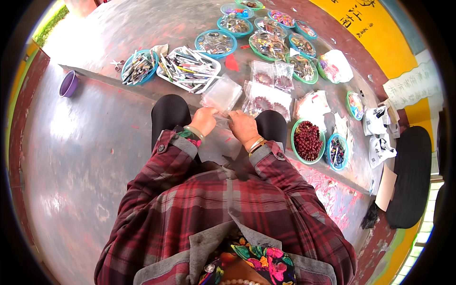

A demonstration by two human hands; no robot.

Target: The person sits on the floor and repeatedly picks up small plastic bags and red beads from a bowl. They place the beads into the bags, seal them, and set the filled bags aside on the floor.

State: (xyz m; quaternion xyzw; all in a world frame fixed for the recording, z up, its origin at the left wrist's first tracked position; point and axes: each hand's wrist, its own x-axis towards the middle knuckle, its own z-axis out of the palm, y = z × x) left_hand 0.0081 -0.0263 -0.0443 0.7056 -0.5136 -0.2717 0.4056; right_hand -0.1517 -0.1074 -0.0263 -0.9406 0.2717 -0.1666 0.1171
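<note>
My left hand and my right hand are close together between my knees, fingers closed in a pinch. Between them they hold what looks like a clear plastic bag; its lower part is hard to make out against the floor. Just beyond my hands lies a stack of flat clear bags. To its right are bagged dark red bead bracelets, with more bagged bracelets behind. Near my right knee stands a green basket heaped with dark red beads.
A white tray of pens and a blue basket of pens stand beyond my left knee, scissors beside them. Several baskets of wrapped trinkets stand farther back. A blue basket, white bags and a purple bowl are at the sides.
</note>
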